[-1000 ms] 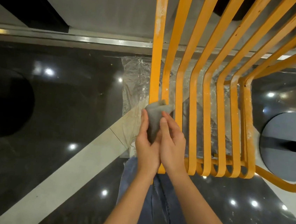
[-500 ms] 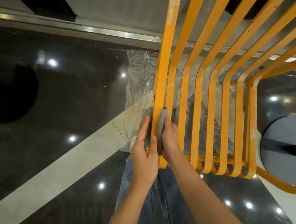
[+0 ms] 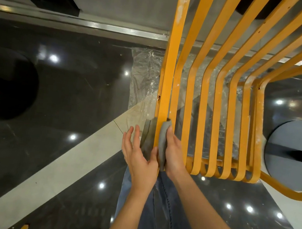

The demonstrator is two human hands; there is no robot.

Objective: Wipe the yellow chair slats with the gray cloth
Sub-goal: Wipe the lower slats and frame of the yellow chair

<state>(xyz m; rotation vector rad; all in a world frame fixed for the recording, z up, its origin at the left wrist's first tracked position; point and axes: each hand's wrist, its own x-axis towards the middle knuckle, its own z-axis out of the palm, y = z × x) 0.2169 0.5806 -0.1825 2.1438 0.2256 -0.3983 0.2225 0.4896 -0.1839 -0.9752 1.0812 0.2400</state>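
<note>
The yellow chair (image 3: 219, 110) fills the upper right, its bent slats running from the top of the frame down to a crossbar near my hands. The leftmost slat (image 3: 166, 90) carries white dusty marks near its top. A gray cloth (image 3: 162, 143) is wrapped around that slat's lower end. My right hand (image 3: 174, 154) presses the cloth against the slat's right side. My left hand (image 3: 138, 157) is spread just left of the slat, fingers apart, thumb near the cloth; part of the cloth hangs on the left side beside its fingers.
A crumpled clear plastic sheet (image 3: 142, 80) lies on the glossy dark floor under the chair. A pale floor stripe (image 3: 66, 163) runs diagonally. A round gray base (image 3: 291, 153) stands at right, a dark round shape (image 3: 6, 84) at left. My jeans (image 3: 154, 217) are below.
The cloth went from bunched in both hands to wrapped around the leftmost slat. My left hand has since opened and drawn slightly away to the left; my right hand keeps pressing the cloth.
</note>
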